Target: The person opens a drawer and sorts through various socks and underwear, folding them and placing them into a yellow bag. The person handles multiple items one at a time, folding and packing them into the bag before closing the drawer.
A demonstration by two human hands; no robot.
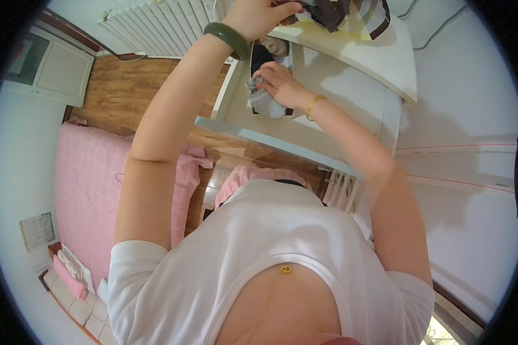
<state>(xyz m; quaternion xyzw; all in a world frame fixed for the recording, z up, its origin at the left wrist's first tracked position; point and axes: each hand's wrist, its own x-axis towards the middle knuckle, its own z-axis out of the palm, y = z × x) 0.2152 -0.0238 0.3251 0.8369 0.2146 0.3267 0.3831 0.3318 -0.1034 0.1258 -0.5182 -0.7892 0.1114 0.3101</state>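
Note:
In the open white drawer (334, 92), my right hand (283, 86) has its fingers closed on a grey sock (254, 84), its thumb side partly hidden. Below those fingers a pale grey rolled cloth (268, 107) fills the near end of a narrow dark-edged box. Farther along the same box lie a black rolled cloth (262, 56) and a beige one (275, 45). My left hand (258, 17), cut off by the upper edge, reaches over the dresser top with bent fingers at a crumpled dark brown piece (328, 14). What exactly the fingers grip there is hidden.
The dresser top (380, 57) overhangs the drawer, with a yellow-and-dark sheet-like thing (357, 26) on it. The drawer's front panel (276, 144) stands close before my body. A white radiator (161, 29) is at the far left; a bed with a pink cover (92, 172) stands left.

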